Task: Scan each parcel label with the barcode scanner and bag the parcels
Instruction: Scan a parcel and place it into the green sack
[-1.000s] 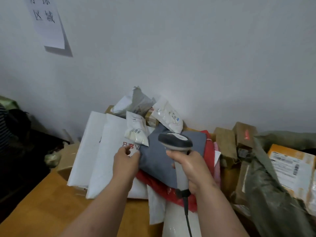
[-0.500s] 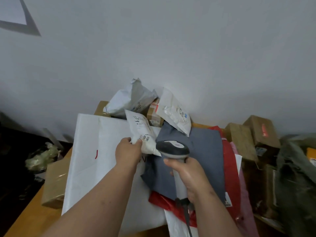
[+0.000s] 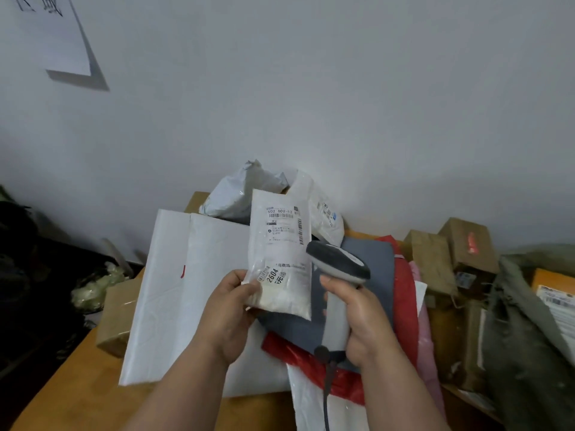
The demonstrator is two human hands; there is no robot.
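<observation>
The small white parcel was a soft, crinkled plastic pouch, oblong and lumpy at its lower end, with a printed label and barcodes facing the camera. It stood nearly upright in the air above the pile, held by the left hand — the thumb pressed across its lower left corner, the other fingers hidden behind the pouch. The right hand was wrapped around the pale grey handle of the barcode scanner, fingers curled tight; its dark, rounded head sat just beside the parcel's right edge, near the label's vertical barcode, and a black cord hung from the handle's base.

Below lay flat, smooth mailers: a large white bag with a crease down it, a matte grey mailer and a glossy red mailer partly beneath it. More wrinkled white pouches were heaped against the plain wall behind. Taped cardboard boxes crowded the right side beside an olive sack, and another box overhung the worktop's left edge. Bare wooden worktop showed at the lower left — the only uncovered stretch.
</observation>
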